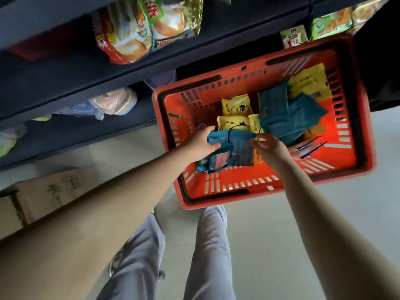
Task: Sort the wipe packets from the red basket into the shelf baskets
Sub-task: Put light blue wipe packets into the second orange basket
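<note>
**Inspector:** Hands?

**Assistant:** The left hand (202,140) is clenched round one end of a teal packet (238,146) inside the basket (216,201). The right hand (270,148) has its fingers curled at the packet's other end. I cannot tell whether it pinches the packet or only touches it.

**Inspector:** Lie of the packet?

**Assistant:** Its long axis runs from hand to hand, across the near part of the basket. More teal packets (281,113) lie just beyond the right hand, and yellow packets (232,124) lie between the two lots. The shelf (86,68) stands to the left of the basket, so the left arm is the nearer. In my judgement the lift goes up and leftward. No shelf baskets can be made out.

**Inspector:** Writing?

**Assistant:** One yellow packet reads "Ckak". The teal label is blurred. The box (43,195) on the floor carries green print that is too small to read.
</note>
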`<state>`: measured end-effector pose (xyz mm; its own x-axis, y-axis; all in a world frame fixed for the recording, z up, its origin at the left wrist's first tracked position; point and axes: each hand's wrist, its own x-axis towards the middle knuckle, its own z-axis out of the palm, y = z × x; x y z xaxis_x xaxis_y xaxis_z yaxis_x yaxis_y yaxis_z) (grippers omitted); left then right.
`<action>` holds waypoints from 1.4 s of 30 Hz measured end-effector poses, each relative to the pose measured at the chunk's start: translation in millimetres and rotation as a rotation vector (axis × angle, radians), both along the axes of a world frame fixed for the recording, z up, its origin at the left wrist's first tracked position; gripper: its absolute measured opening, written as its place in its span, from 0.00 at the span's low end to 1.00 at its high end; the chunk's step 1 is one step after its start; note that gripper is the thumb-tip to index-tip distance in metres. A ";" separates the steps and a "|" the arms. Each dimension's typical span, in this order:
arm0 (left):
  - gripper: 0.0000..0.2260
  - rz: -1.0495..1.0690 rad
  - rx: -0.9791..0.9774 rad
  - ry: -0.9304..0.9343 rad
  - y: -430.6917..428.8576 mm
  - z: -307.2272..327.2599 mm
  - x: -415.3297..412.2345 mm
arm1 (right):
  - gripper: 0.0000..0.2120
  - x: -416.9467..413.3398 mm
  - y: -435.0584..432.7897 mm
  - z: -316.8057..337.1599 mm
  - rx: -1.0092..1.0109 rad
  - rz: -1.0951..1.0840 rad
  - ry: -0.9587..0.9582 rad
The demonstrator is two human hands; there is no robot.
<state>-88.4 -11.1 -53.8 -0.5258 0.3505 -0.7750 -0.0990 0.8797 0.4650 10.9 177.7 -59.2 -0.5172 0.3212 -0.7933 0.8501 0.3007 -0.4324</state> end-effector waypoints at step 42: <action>0.18 1.015 1.070 -0.360 -243.0 364.8 22.7 | 0.09 18.8 -258.7 377.2 -0.281 -1.100 1.008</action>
